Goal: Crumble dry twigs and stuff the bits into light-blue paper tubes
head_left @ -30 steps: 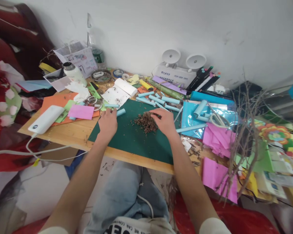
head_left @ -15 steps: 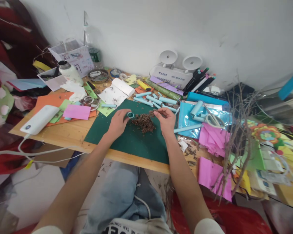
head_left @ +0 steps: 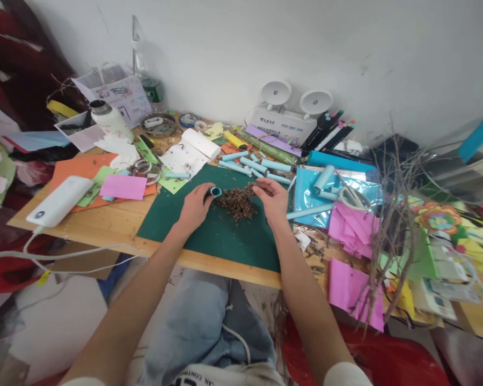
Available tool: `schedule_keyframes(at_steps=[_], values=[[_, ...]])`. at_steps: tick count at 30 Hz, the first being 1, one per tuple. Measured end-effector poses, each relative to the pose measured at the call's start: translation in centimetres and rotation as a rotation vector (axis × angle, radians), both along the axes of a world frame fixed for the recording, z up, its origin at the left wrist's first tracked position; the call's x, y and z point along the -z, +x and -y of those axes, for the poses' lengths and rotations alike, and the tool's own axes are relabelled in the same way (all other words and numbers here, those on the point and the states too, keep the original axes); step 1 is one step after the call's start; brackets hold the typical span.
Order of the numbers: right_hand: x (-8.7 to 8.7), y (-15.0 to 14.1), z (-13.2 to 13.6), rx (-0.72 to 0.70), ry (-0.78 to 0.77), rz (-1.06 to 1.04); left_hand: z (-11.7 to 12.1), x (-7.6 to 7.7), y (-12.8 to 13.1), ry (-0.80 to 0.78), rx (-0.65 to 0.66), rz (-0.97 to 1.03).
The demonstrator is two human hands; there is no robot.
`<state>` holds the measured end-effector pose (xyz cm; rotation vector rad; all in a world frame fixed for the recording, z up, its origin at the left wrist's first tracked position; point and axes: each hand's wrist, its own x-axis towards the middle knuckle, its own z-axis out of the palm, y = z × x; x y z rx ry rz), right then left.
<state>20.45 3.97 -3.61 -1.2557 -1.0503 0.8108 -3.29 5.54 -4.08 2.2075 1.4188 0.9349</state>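
Note:
My left hand [head_left: 195,208] is closed around a light blue paper tube [head_left: 216,191], its open end facing up and toward the right. Beside the tube lies a heap of dry brown crumbly plant bits [head_left: 238,205] on a dark green cutting mat [head_left: 229,244]. At the heap's upper right edge, my right hand [head_left: 272,199] has its thumb and fingers pinched on some of the brown bits. How much it holds is hidden by the fingers.
Several blue paper tubes [head_left: 276,165] lie behind the mat. On the right are scissors [head_left: 353,198], pink paper [head_left: 352,230] and upright dry twigs [head_left: 394,236]. A white power bank [head_left: 60,201] with a cable sits at left, near a bottle [head_left: 110,120].
The view has shifted slightly. Both hands stay near the heap, the left still holding the blue tube and the right still at the heap's upper right edge.

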Motion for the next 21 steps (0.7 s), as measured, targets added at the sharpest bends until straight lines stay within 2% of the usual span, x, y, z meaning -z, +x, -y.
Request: schedule_keyframes(at_steps=[4,7,11,16,18,21], values=[[-0.6,0.0,-0.3,0.046,-0.041,0.075,-1.4,-0.4,0.5,-0.024,-0.031,-0.040],[-2.0,-0.1,-0.7,0.049,-0.034,0.122,-2.6,-0.5,1.1,-0.037,-0.022,-0.081],[-4.6,-0.4,-1.1,-0.121,-0.010,0.359,-3.2,0.1,1.4,-0.027,-0.071,-0.076],[-7.2,-0.6,-1.5,-0.309,0.000,0.681,-3.0,0.5,1.3,-0.027,-0.043,-0.047],[-7.9,-1.0,-1.8,-0.316,0.017,0.732,-2.9,0.4,1.3,-0.023,-0.042,-0.037],[-8.7,-2.4,-2.4,-0.248,0.098,0.666,-2.7,0.4,1.4,-0.012,-0.030,-0.023]])
